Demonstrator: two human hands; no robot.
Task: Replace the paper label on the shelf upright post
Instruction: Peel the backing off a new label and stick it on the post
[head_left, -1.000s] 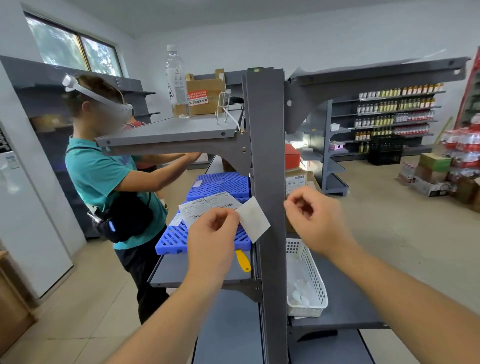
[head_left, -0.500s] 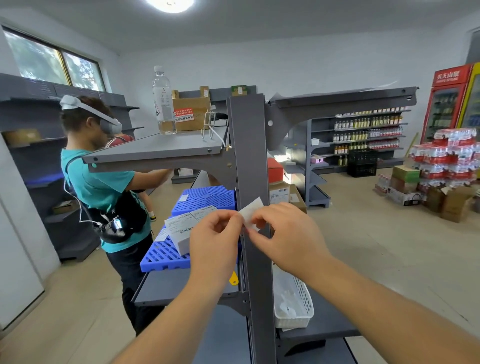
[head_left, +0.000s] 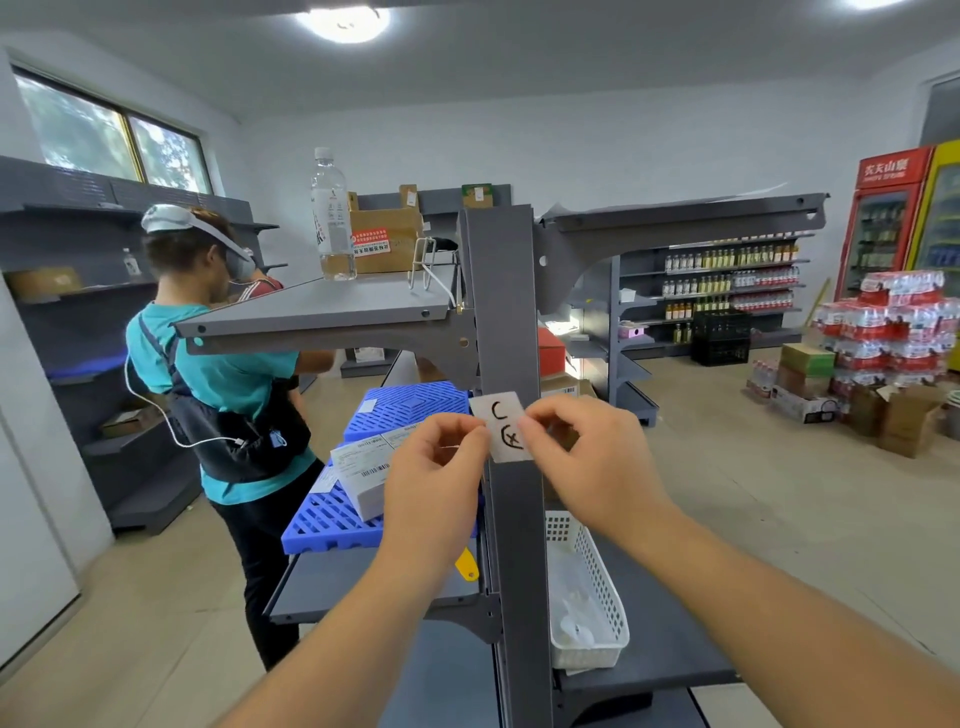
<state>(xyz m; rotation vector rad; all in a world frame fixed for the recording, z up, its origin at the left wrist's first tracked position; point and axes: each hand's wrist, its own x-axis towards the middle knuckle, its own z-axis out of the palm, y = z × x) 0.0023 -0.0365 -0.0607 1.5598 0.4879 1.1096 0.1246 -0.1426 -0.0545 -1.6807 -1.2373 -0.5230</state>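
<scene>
two hands meet at the front face of the grey shelf upright post (head_left: 506, 322), each pinching one side edge of a small white paper label (head_left: 501, 425) marked with handwritten black characters. the left hand (head_left: 435, 467) has thumb and forefinger closed on the label's left edge, the other fingers curled in; the right hand (head_left: 587, 457) grips the right edge the same way. the label sits flat across the post's face, slightly tilted, just below the bracket of the left-hand shelf (head_left: 311, 312). holding both edges likely keeps the paper taut and lets it be squared to the post before being pressed down. whether it is already stuck cannot be told. nearby, left of the post, blue plastic pallets (head_left: 405, 410) carry a grey parcel (head_left: 363, 478); a white mesh basket (head_left: 592, 597) lies on the lower right shelf. another person in a teal shirt (head_left: 223, 364) stands on the far left.
</scene>
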